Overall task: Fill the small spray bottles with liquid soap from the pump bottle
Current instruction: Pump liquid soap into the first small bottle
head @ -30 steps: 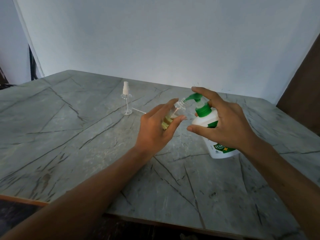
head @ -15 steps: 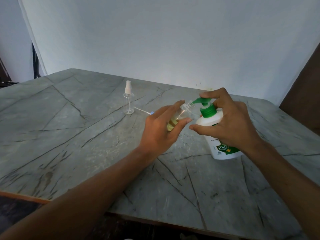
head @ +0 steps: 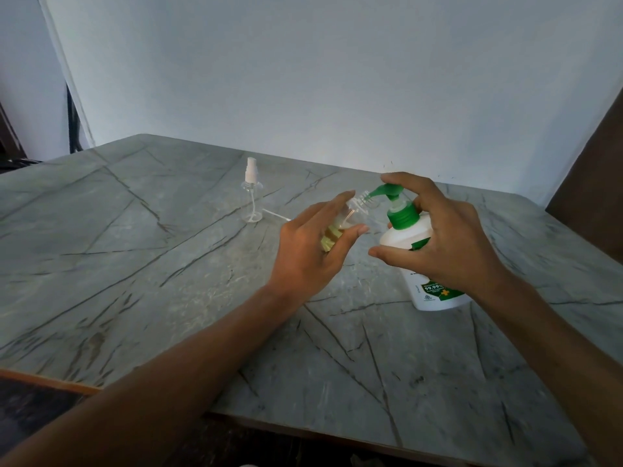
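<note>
My left hand [head: 312, 249] grips a small clear spray bottle [head: 340, 225] without its cap, tilted, with yellowish soap in its lower part. Its open threaded neck sits right at the green spout of the white pump bottle [head: 426, 264]. My right hand [head: 438, 237] wraps the pump bottle, which stands on the table, and its index finger rests on top of the green pump head [head: 387, 192]. A second small spray bottle [head: 251, 200], clear and empty-looking with a white sprayer cap on, stands upright farther back to the left.
A thin white dip tube [head: 274, 214] lies on the grey marble-patterned table [head: 135, 264] between the standing spray bottle and my left hand. A white wall rises behind the table. A brown panel [head: 593, 183] stands at the right edge.
The pump head went down half a second ago and now stands up again with the finger still on it. The view shifted slightly; both hands keep their hold.
</note>
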The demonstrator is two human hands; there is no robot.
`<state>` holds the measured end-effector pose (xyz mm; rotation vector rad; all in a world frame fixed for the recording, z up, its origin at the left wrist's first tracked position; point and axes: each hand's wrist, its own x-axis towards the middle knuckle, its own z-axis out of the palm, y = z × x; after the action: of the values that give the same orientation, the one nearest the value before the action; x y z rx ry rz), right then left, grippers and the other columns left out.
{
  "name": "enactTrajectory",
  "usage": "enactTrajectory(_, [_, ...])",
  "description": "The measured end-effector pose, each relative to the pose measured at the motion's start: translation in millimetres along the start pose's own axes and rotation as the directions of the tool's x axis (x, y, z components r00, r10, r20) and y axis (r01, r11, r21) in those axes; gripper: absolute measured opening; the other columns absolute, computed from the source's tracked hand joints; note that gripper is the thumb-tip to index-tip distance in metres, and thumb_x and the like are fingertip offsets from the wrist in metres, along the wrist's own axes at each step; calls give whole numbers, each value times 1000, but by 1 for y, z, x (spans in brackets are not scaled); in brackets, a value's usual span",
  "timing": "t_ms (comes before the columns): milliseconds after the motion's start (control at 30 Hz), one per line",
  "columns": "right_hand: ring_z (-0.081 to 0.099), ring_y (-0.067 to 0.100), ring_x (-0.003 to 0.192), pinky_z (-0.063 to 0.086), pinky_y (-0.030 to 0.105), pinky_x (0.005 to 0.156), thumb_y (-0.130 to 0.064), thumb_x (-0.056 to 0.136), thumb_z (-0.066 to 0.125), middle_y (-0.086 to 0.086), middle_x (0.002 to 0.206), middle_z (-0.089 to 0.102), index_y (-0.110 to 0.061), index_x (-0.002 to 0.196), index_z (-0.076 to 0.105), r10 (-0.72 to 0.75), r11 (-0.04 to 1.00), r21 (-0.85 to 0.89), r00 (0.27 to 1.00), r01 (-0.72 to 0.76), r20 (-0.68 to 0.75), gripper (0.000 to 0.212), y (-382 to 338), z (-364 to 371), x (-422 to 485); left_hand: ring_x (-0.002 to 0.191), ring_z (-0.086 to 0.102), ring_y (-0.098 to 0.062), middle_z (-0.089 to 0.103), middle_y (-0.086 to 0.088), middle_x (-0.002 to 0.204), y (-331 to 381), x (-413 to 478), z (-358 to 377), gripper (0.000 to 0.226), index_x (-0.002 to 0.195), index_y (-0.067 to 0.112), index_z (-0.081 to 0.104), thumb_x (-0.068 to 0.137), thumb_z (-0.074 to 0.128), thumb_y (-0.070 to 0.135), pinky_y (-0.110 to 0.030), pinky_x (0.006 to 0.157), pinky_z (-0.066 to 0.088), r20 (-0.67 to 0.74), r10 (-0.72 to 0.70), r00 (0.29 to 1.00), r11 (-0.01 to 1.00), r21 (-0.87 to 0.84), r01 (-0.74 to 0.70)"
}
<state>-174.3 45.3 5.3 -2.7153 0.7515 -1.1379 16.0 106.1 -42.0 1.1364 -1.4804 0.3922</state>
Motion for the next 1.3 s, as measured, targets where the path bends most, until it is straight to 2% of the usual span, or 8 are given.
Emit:
enactTrajectory(100, [60, -4, 82, 41, 2, 69, -52, 63, 84, -32, 99, 54, -46, 132, 38, -2, 1000, 4, 1000, 2, -29, 84, -2, 0, 0, 87, 55, 2, 71, -3, 100, -1, 0, 0, 46, 123, 8, 63, 85, 70, 33, -1, 76, 42, 6, 2, 1000, 1000, 3, -2])
enactTrajectory(200, [59, -8, 82, 41, 1, 69, -48, 62, 87, -35, 92, 51, -47, 128, 38, 0, 999, 36, 999, 1, -50, 82, -3, 0, 2, 87, 57, 0, 71, -4, 100, -1, 1, 0, 46, 123, 8, 62, 86, 68, 34, -1, 75, 42, 14, 10, 1000, 1000, -1, -10])
enactTrajectory(400, [64, 4, 78, 49, 11, 66, -50, 59, 87, -12, 90, 65, -48, 121, 43, 20, 997, 74, 998, -15, -60, 76, -1, 1, 3, 84, 63, -10, 70, -5, 98, -3, 0, -1, 45, 121, 6, 63, 86, 70, 32, -14, 72, 50, 19, 39, 999, 999, -24, -38])
enactTrajectory(567, [66, 8, 84, 55, 23, 71, -58, 55, 83, -2, 107, 69, -50, 117, 44, 47, 995, 95, 997, -41, -60, 74, 0, 2, 3, 86, 62, -7, 71, -4, 100, -3, -2, 1, 46, 122, 7, 63, 87, 66, 36, -11, 73, 47, 48, 31, 998, 999, -20, -30])
enactTrajectory(767, [66, 8, 81, 57, 26, 74, -58, 64, 80, -12, 105, 68, -47, 135, 39, 13, 1000, -5, 1000, -13, -15, 83, 2, 2, 2, 84, 61, -5, 70, -3, 99, -5, 0, -1, 44, 122, 8, 63, 87, 68, 33, -6, 74, 45, 30, -7, 1000, 1000, -15, 8])
enactTrajectory(1033, [68, 10, 80, 59, 33, 77, -61, 72, 74, -8, 109, 70, -45, 145, 32, -2, 999, -51, 1000, 3, 9, 86, 0, 0, 0, 86, 61, -7, 70, -4, 100, -7, 1, 0, 45, 124, 7, 61, 88, 68, 33, -7, 75, 44, 38, 8, 999, 1000, 9, -8])
enactTrajectory(1167, [66, 9, 81, 57, 30, 77, -63, 62, 78, -10, 104, 69, -49, 138, 35, 24, 999, -25, 999, -23, 38, 89, -2, 0, 2, 87, 60, -6, 70, -4, 100, -7, 1, -1, 46, 124, 8, 61, 88, 67, 35, -6, 76, 43, 37, 1, 999, 1000, 14, -1])
enactTrajectory(1300, [64, 3, 80, 50, 12, 69, -59, 61, 81, -16, 99, 65, -53, 130, 36, 16, 1000, 20, 1000, -17, 22, 82, -2, 0, 4, 87, 58, -4, 70, -4, 100, -5, 1, -1, 46, 124, 8, 61, 88, 65, 36, -2, 76, 41, 29, 4, 1000, 1000, 19, -5])
